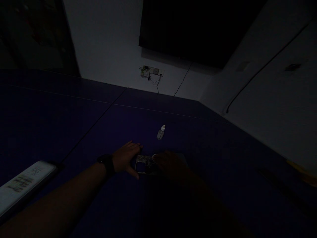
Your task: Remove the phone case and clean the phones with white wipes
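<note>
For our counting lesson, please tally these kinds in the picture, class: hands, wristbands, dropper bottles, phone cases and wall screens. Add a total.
Bare hands, left hand and right hand: 2
Black wristband: 1
Clear dropper bottle with a white top: 1
Patterned phone case with a camera opening: 1
Large, flat black wall screen: 1
Total: 6

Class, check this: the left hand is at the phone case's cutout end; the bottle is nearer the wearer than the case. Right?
No: the head view shows the bottle beyond the phone case. The left hand is at the case's cutout end.
</note>
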The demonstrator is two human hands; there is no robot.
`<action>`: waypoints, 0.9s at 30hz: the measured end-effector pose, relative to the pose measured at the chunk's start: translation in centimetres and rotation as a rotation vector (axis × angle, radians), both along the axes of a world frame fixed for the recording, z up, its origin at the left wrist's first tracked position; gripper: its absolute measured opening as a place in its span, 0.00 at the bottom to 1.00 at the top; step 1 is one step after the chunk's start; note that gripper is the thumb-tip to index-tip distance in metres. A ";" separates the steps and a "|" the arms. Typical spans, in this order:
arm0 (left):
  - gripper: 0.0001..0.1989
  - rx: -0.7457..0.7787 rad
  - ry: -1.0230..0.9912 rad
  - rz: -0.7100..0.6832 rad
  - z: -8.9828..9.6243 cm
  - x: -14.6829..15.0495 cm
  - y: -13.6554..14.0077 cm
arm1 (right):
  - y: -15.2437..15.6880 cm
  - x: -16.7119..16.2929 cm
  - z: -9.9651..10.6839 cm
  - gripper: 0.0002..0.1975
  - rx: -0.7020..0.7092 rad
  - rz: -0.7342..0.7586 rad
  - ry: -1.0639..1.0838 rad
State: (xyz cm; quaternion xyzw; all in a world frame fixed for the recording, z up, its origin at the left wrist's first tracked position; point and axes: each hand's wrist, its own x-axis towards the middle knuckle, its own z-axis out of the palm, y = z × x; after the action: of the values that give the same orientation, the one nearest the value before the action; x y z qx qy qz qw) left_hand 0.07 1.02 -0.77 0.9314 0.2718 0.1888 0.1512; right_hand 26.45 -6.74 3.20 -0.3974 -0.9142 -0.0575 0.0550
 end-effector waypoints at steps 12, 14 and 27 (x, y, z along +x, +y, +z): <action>0.53 -0.016 0.014 0.002 -0.1 0.0 0.0 | 0.9 -1.7 -0.9 0.13 -0.063 0.006 0.144; 0.52 -0.015 0.009 -0.002 0.0 0.0 0.0 | 1.0 -1.6 -0.7 0.14 -0.069 -0.029 0.165; 0.52 0.018 -0.044 -0.005 -0.2 0.1 0.0 | 1.5 -2.3 -1.3 0.13 -0.093 -0.004 0.205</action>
State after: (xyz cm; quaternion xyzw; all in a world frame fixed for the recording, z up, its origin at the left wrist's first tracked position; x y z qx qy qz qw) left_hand 0.13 1.00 -0.95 0.9291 0.2643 0.2114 0.1493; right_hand 24.18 -5.24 1.89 -0.4050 -0.9047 0.0257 0.1298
